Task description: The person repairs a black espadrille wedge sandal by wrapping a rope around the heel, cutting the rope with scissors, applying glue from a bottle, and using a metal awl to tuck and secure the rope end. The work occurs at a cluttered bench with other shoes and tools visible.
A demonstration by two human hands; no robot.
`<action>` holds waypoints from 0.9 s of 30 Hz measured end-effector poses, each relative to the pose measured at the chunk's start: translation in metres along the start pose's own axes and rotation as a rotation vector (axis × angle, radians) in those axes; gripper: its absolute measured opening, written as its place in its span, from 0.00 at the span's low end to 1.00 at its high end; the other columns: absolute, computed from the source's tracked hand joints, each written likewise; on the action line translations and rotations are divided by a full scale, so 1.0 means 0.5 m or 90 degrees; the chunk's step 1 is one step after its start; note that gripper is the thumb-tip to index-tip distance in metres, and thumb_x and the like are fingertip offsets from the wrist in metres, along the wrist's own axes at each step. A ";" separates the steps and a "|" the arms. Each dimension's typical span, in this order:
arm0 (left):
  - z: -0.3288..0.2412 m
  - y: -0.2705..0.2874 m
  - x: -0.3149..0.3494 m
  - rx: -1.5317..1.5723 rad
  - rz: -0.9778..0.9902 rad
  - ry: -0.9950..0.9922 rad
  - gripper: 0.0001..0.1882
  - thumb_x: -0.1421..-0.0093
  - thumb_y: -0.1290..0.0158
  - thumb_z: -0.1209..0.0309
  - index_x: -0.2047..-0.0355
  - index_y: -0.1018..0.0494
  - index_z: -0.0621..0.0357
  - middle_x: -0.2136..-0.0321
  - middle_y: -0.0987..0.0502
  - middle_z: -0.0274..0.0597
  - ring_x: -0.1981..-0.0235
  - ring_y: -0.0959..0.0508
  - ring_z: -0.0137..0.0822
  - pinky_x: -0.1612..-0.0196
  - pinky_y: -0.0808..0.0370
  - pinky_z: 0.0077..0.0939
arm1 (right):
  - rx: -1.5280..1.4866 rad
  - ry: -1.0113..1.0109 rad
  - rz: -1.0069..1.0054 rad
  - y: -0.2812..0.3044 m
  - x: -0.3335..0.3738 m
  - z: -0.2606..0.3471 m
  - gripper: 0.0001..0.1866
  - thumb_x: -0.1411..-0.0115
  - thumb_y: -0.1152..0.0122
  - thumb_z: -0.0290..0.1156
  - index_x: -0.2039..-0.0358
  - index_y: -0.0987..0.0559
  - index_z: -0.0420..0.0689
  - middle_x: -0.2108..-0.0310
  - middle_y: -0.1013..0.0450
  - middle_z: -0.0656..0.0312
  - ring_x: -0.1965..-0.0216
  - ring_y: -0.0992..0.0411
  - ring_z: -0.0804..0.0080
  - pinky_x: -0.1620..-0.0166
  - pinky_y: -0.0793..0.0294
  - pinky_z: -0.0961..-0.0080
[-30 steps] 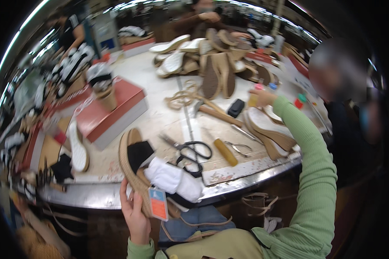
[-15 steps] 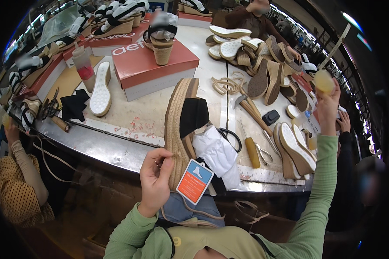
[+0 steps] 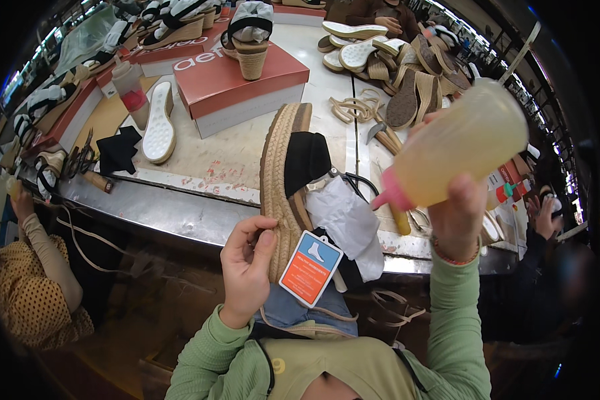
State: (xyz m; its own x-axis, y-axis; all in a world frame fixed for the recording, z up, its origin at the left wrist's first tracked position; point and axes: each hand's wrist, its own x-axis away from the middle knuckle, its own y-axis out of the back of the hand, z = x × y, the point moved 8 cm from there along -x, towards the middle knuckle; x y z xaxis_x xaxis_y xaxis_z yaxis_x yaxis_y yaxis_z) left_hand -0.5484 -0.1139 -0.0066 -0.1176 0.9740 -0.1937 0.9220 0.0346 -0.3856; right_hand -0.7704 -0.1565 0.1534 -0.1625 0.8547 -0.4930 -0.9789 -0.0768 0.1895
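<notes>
A wedge sandal (image 3: 275, 180) with a braided rope side, black strap and white tissue stuffing (image 3: 343, 217) tilts over the table's near edge, toe pointing away. My left hand (image 3: 248, 270) is closed, thumb and fingers pinching the braided side near the heel. A blue and orange hang tag (image 3: 311, 270) dangles beside those fingers. To the right of the sandal, my right hand (image 3: 459, 210) grips a squeeze bottle (image 3: 470, 147) of yellowish liquid. Its pink nozzle (image 3: 391, 189) points down and left, apart from the sandal.
A red-lidded shoebox (image 3: 247, 87) carries another sandal (image 3: 250, 57). Scissors (image 3: 360, 187) lie behind the tissue. Soles pile up (image 3: 403, 107) at the far right; one white sole (image 3: 159, 127) and a pink-filled bottle (image 3: 132, 97) stand left. Co-workers' hands show right (image 3: 545, 219) and left (image 3: 25, 203).
My right hand has come from the far right inward and nearer, bringing the squeeze bottle with its nozzle lowered toward the sandal. The sandal and left hand have shifted slightly right in view.
</notes>
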 end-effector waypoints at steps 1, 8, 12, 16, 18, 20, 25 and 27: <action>-0.001 0.001 0.002 -0.004 0.002 0.006 0.08 0.33 0.50 0.75 0.55 0.28 0.64 0.66 0.27 0.30 0.64 0.31 0.20 0.59 0.34 0.14 | 0.000 -0.008 0.011 -0.017 0.002 -0.002 0.49 0.49 0.32 0.58 0.38 0.41 0.37 0.46 0.35 0.51 0.48 0.29 0.59 0.51 0.22 0.63; -0.004 0.039 -0.025 -0.002 0.193 0.176 0.07 0.33 0.51 0.76 0.56 0.27 0.64 0.63 0.25 0.33 0.62 0.28 0.20 0.56 0.31 0.16 | -0.129 -0.087 0.105 -0.076 -0.027 -0.017 0.46 0.52 0.29 0.55 0.42 0.38 0.38 0.52 0.30 0.48 0.52 0.26 0.59 0.50 0.23 0.64; -0.002 0.059 -0.039 0.107 0.379 0.351 0.07 0.34 0.48 0.73 0.59 0.27 0.62 0.65 0.24 0.32 0.66 0.25 0.19 0.63 0.28 0.14 | -0.056 -0.037 0.121 -0.088 -0.026 -0.001 0.48 0.58 0.26 0.61 0.48 0.36 0.41 0.57 0.29 0.51 0.56 0.26 0.63 0.54 0.22 0.68; 0.011 0.052 -0.039 -0.014 0.521 0.271 0.10 0.36 0.45 0.72 0.56 0.25 0.63 0.64 0.23 0.32 0.63 0.25 0.21 0.58 0.28 0.16 | -0.099 0.074 0.195 -0.129 0.015 0.017 0.49 0.64 0.22 0.63 0.53 0.35 0.42 0.64 0.30 0.55 0.63 0.27 0.68 0.61 0.21 0.72; 0.025 0.061 -0.029 0.037 0.477 0.312 0.13 0.37 0.44 0.73 0.54 0.26 0.64 0.62 0.22 0.32 0.61 0.25 0.22 0.54 0.28 0.18 | -0.074 0.211 0.282 -0.157 0.043 0.040 0.49 0.65 0.21 0.62 0.53 0.35 0.42 0.64 0.30 0.55 0.63 0.28 0.68 0.62 0.22 0.72; 0.031 0.063 -0.022 0.051 0.474 0.318 0.14 0.38 0.43 0.74 0.52 0.27 0.65 0.60 0.22 0.33 0.58 0.25 0.22 0.51 0.28 0.19 | -0.039 0.166 0.264 -0.165 0.058 0.026 0.48 0.63 0.22 0.62 0.53 0.35 0.42 0.63 0.30 0.55 0.63 0.29 0.68 0.64 0.22 0.72; 0.019 0.033 -0.010 0.001 0.530 0.275 0.19 0.46 0.35 0.73 0.55 0.25 0.63 0.60 0.22 0.33 0.57 0.25 0.23 0.48 0.30 0.22 | -0.167 -0.078 0.036 -0.090 0.056 -0.014 0.46 0.55 0.28 0.60 0.48 0.36 0.40 0.55 0.32 0.51 0.57 0.29 0.62 0.60 0.21 0.66; -0.001 0.016 -0.008 -0.009 0.559 0.262 0.23 0.55 0.28 0.71 0.59 0.23 0.60 0.61 0.21 0.33 0.58 0.25 0.24 0.48 0.31 0.22 | -0.287 -0.044 0.009 -0.065 0.036 -0.005 0.45 0.49 0.32 0.58 0.43 0.39 0.39 0.50 0.33 0.48 0.51 0.29 0.57 0.57 0.19 0.62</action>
State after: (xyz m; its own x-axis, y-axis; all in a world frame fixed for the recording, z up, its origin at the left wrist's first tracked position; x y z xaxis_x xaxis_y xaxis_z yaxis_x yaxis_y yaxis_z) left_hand -0.5404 -0.1175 -0.0083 0.7508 0.6562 -0.0751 0.6244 -0.7423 -0.2433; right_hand -0.7420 -0.1399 0.1360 -0.1828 0.8830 -0.4323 -0.9351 -0.2919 -0.2008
